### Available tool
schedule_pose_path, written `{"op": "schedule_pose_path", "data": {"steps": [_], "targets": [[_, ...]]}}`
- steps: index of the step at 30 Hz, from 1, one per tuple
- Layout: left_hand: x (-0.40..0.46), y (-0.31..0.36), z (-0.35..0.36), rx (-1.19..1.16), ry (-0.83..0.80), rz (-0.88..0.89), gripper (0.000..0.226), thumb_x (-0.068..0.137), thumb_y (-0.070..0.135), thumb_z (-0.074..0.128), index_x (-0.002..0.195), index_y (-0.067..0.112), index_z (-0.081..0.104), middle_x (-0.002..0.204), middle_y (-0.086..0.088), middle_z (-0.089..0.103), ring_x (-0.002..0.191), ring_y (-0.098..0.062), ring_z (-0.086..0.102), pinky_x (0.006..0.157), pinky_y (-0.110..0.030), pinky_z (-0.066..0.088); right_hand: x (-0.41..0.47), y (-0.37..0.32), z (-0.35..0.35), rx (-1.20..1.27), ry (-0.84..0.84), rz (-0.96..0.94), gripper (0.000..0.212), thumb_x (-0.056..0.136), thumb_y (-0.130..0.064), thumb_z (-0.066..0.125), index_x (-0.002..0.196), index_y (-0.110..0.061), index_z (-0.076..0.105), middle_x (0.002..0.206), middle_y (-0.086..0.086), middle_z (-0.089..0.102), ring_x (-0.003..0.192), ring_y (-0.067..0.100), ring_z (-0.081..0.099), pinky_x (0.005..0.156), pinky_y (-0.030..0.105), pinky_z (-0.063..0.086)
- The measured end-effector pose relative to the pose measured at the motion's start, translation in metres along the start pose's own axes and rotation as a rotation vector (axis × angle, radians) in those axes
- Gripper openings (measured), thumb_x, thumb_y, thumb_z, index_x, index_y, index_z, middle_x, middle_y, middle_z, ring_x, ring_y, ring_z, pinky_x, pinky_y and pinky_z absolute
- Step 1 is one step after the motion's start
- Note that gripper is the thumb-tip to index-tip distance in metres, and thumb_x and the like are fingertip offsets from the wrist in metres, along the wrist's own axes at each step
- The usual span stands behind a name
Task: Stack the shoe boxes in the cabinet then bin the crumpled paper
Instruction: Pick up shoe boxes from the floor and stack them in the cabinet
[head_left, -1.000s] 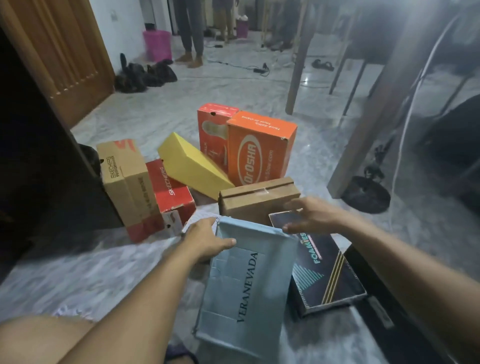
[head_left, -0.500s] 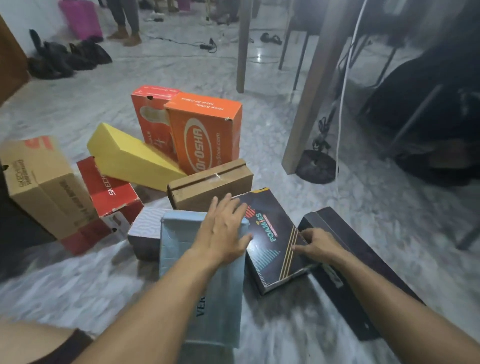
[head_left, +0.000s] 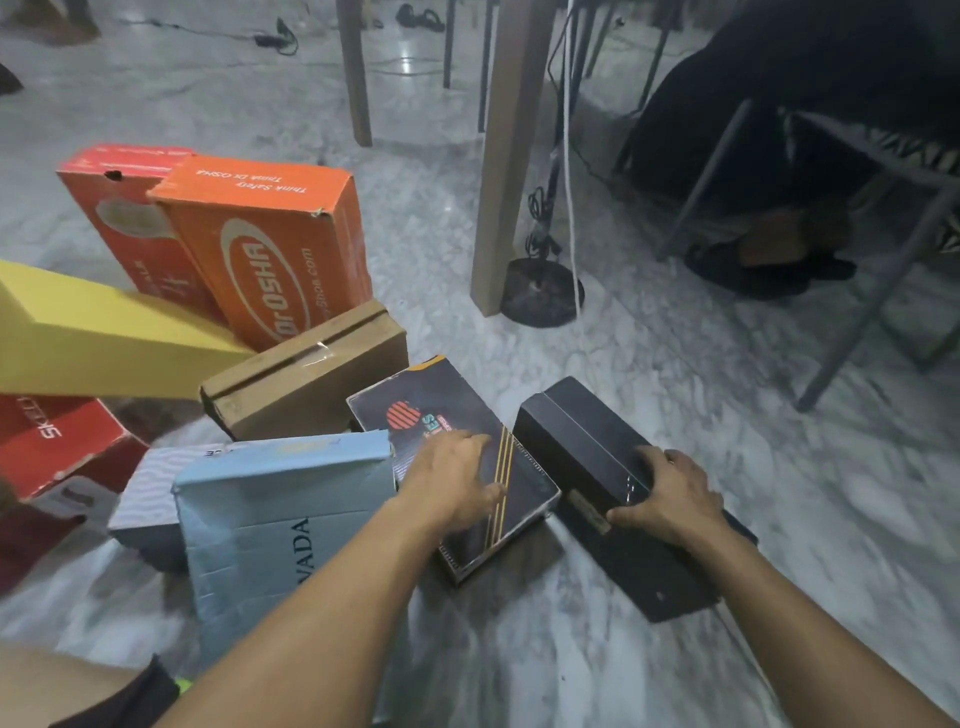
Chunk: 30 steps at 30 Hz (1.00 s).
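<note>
shoe boxes on marble floor (head_left: 675, 395). left hand (head_left: 457, 486): fingers flat, resting on dark printed box (head_left: 415, 410). right hand (head_left: 667, 501): curled round plain black box (head_left: 576, 431) just beside it. pale blue box (head_left: 270, 499), brown box (head_left: 306, 374), orange box (head_left: 270, 249) nearby.

Grey marbled floor (head_left: 675, 374), glossy; wooden table legs (head_left: 506, 156), a round black stand base (head_left: 540, 299), cables (head_left: 571, 156) trailing, dim light.

Grey marbled floor (head_left: 649, 374) bearing shoe boxes: plain black box (head_left: 587, 457) at 3 o'clock; patterned black box (head_left: 441, 405) at centre; brown box (head_left: 306, 374) at 11 o'clock; pale blue box (head_left: 270, 499) at 8 o'clock; round black stand base (head_left: 540, 296) at 1 o'clock.
</note>
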<state>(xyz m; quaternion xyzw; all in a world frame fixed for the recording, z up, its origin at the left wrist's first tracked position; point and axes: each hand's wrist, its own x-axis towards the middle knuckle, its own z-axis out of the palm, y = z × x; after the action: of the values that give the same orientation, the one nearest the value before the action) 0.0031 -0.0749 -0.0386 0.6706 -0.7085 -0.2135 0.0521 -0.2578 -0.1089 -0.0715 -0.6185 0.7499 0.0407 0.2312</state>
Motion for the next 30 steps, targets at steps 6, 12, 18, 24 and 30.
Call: {"op": "schedule_pose_path", "data": {"steps": [6, 12, 18, 24, 30], "targets": [[0.014, 0.012, 0.007, -0.217, -0.036, -0.124, 0.062, 0.084, 0.04, 0.065, 0.139, 0.017, 0.047, 0.142, -0.007, 0.051, 0.131, -0.027, 0.046, 0.101, -0.035, 0.04, 0.003, 0.018, 0.0, -0.045, -0.06, -0.017, 0.108, 0.048, -0.049, 0.081, 0.141, -0.05, 0.026, 0.142, 0.003, 0.039, 0.127, 0.029, 0.041, 0.101, 0.052, 0.036], [0.023, 0.012, 0.003, -0.376, -0.01, -0.153, 0.057, 0.084, 0.033, 0.069, 0.135, 0.015, 0.052, 0.139, -0.008, 0.055, 0.128, -0.027, 0.049, 0.101, -0.033, 0.04, -0.01, 0.016, -0.015, 0.019, 0.028, -0.018, 0.1, 0.047, -0.051, 0.076, 0.138, -0.052, 0.032, 0.134, -0.001, 0.047, 0.12, 0.027, 0.045, 0.097, 0.05, 0.04], [0.038, 0.0, -0.015, -0.682, 0.064, -0.232, 0.075, 0.08, 0.03, 0.075, 0.144, 0.01, 0.041, 0.148, -0.007, 0.046, 0.134, -0.025, 0.044, 0.11, -0.04, 0.038, -0.035, 0.004, -0.063, 0.088, 0.123, -0.101, 0.097, 0.047, -0.053, 0.077, 0.134, -0.055, 0.034, 0.131, -0.003, 0.05, 0.12, 0.026, 0.047, 0.097, 0.051, 0.043], [0.048, -0.003, -0.038, -0.795, 0.16, -0.193, 0.071, 0.083, 0.026, 0.073, 0.144, 0.013, 0.04, 0.138, 0.001, 0.05, 0.123, -0.019, 0.051, 0.101, -0.03, 0.041, -0.042, -0.022, -0.09, 0.328, 0.065, -0.276, 0.092, 0.052, -0.039, 0.088, 0.133, -0.048, 0.046, 0.123, -0.018, 0.053, 0.112, 0.009, 0.054, 0.095, 0.037, 0.048], [0.047, -0.022, -0.052, -0.81, 0.222, -0.24, 0.042, 0.084, 0.02, 0.071, 0.122, 0.015, 0.054, 0.108, 0.002, 0.061, 0.094, -0.017, 0.062, 0.082, -0.029, 0.051, -0.017, -0.05, -0.068, 0.448, -0.095, -0.369, 0.086, 0.05, -0.038, 0.09, 0.128, -0.048, 0.053, 0.128, -0.016, 0.055, 0.121, 0.006, 0.052, 0.097, 0.03, 0.046]]}}
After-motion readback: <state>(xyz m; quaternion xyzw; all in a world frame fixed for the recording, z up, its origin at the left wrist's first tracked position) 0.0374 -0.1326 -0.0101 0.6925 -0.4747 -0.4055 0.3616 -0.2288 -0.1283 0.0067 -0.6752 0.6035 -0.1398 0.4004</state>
